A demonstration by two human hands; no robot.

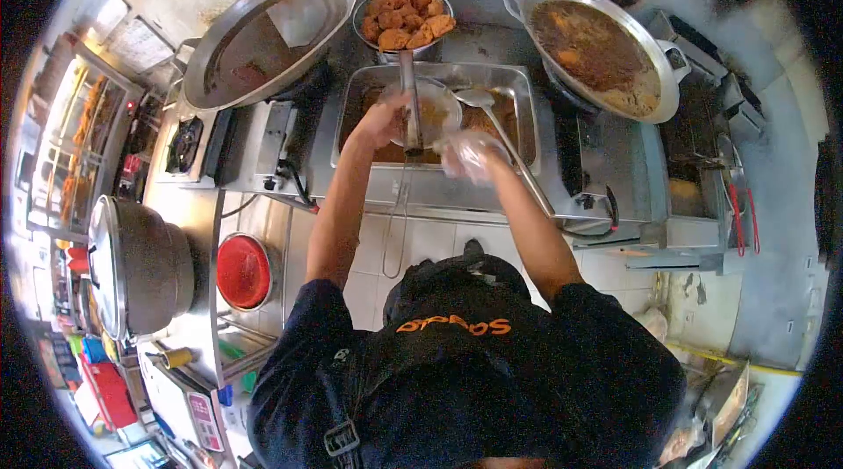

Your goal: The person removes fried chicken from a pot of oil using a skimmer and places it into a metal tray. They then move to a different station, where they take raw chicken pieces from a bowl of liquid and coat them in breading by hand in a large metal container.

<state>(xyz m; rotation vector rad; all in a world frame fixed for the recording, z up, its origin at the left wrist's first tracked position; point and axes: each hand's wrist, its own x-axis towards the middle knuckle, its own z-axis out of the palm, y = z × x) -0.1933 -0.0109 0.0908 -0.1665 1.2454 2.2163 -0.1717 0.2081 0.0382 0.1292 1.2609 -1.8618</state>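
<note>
Browned fried chicken pieces (406, 14) are heaped in a round metal strainer at the back centre. Its thick tubular handle (410, 126) points toward me, and my left hand (383, 123) is closed at that handle, with some fingers hidden. My right hand (474, 155), in a clear plastic glove, is over the tray's front right, close to the handle's end. Motion smears its fingers. Below both hands lies a rectangular steel tray (522, 82) with brownish contents. A round wire skimmer (450, 109) and a long-handled ladle (505, 131) rest in it.
A large wok of dark oil (272, 34) stands at the back left. Another wok (606, 56), with foaming oil, is at the right. A lidded pot (145, 267) and a red basin (244, 271) are left. Red-handled tongs (736, 219) hang at the right.
</note>
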